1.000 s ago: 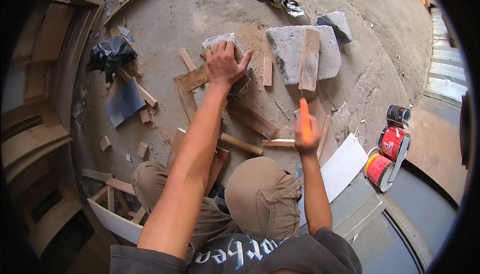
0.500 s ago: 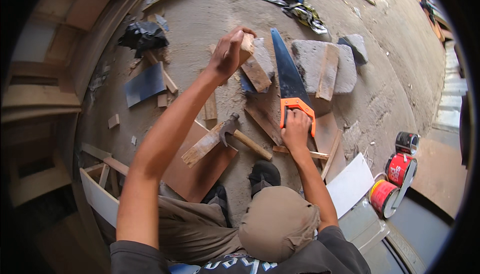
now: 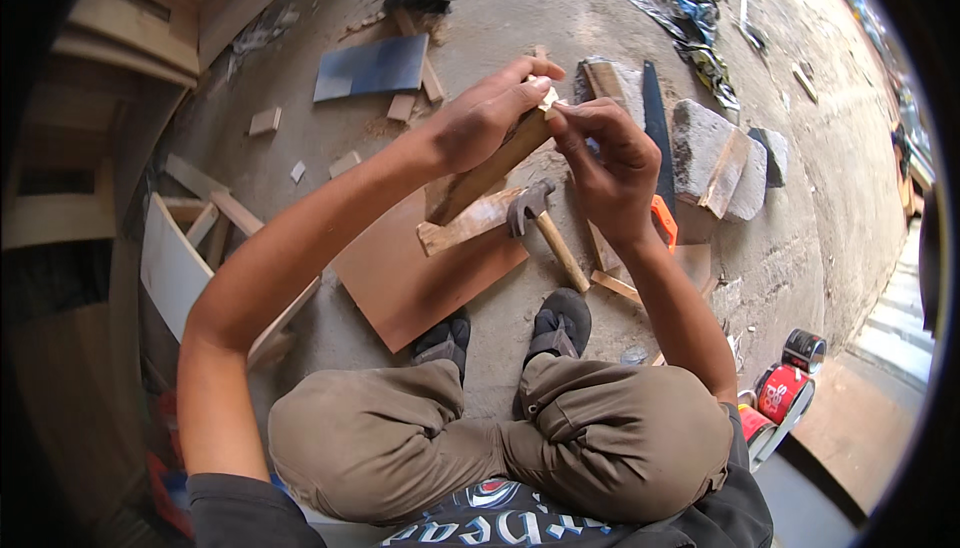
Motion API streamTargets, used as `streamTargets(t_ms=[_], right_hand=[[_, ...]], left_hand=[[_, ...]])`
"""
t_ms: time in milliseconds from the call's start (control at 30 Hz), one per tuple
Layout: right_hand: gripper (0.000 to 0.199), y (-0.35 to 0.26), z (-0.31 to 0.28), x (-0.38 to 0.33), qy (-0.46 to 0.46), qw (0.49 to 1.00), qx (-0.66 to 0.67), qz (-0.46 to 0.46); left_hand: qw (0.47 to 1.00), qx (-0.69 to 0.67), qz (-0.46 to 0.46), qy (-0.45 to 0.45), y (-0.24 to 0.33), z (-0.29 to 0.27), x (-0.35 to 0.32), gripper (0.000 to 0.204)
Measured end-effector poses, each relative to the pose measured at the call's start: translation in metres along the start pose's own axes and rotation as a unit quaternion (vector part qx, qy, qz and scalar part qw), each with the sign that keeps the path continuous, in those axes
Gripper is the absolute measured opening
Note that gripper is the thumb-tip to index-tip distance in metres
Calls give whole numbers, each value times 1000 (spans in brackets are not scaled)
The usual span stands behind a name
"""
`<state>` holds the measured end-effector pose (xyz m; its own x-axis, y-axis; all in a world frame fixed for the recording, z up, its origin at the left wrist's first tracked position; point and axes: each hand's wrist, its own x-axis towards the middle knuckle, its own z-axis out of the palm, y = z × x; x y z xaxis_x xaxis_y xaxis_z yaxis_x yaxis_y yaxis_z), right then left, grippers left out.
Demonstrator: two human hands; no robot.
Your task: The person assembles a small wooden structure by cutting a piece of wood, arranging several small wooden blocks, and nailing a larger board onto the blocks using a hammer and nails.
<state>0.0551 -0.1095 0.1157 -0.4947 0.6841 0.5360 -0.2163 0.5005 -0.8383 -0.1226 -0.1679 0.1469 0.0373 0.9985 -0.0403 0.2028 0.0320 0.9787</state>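
My left hand (image 3: 485, 123) is closed around a piece of wood (image 3: 490, 176), which slants down toward the left. At its upper end my right hand (image 3: 612, 158) pinches with thumb and fingers beside a pale, splintered bit; whether that bit is loose cannot be made out. Just right of that hand a handsaw lies on the ground, its dark blade (image 3: 656, 128) pointing away and its orange handle (image 3: 663, 220) partly behind my wrist. Below my hands a claw hammer (image 3: 562, 253) rests with its head against a short wooden block (image 3: 470, 223).
A brown board (image 3: 420, 283) lies before my feet. Concrete blocks (image 3: 700, 143) with wood on top stand to the right. A blue-grey panel (image 3: 372, 68) and wood offcuts lie at left, near wooden cabinets (image 3: 90, 98). Cans (image 3: 785, 393) stand at lower right.
My right hand has let go of the handsaw, which now lies on the ground, and has come up to the wood's end. My left hand has lifted the wood and drawn it nearer.
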Motion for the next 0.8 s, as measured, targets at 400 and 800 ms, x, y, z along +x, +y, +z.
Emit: streamTargets(t_ms=[400, 800], right_hand=[[51, 102, 12, -123, -75, 961, -201, 176], [68, 136, 76, -135, -405, 806, -425, -79]], left_hand=[[950, -73, -100, 285, -83, -53, -82, 63], [932, 165, -189, 262, -141, -48, -99, 60]])
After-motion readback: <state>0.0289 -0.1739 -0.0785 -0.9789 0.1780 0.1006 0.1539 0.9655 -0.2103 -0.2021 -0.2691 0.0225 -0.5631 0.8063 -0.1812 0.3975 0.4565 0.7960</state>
